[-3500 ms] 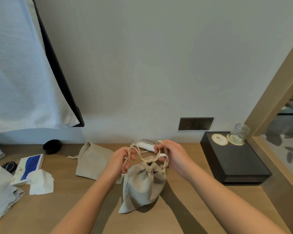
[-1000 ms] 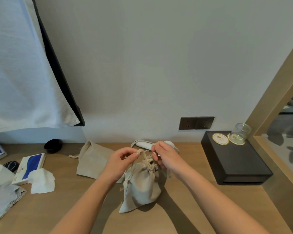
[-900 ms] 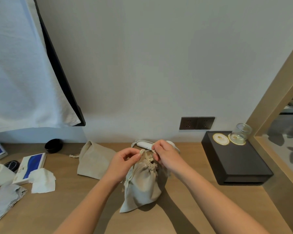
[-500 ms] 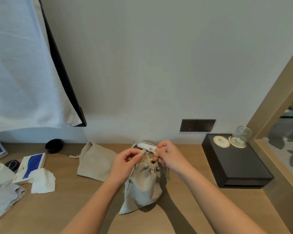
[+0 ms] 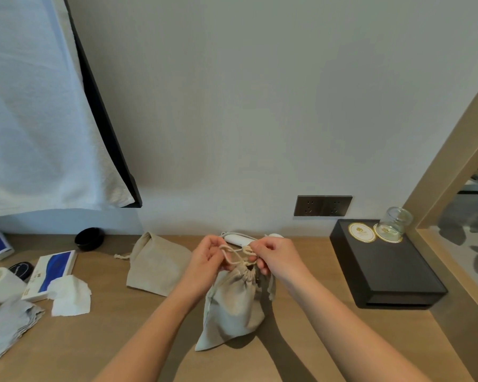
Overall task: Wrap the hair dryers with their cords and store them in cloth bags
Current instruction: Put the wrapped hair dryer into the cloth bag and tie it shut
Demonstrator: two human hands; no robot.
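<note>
The cloth bag (image 5: 233, 304) stands on the wooden counter (image 5: 122, 340), its neck cinched. The left hand (image 5: 209, 256) and right hand (image 5: 276, 256) each pinch its drawstring (image 5: 233, 255) just above the neck. A white hair dryer (image 5: 236, 239) lies behind them.

Brightness: moderate and even, soft indoor light; grey wall (image 5: 260, 106) free of hot spots.
Shadows: soft-edged dark bands on the bench (image 5: 116, 343) beneath the left forearm (image 5: 155, 334) and right forearm (image 5: 342, 326), and at the near right of the cloth bag (image 5: 232, 304).
Brightest area: white towel (image 5: 33, 119), far left, faintly blue.
Distortion: wide-angle bowing; towel edge and wooden frame (image 5: 439, 166) leaning inward.
Sharpness: crisp at centre, softer toward corners.
</note>
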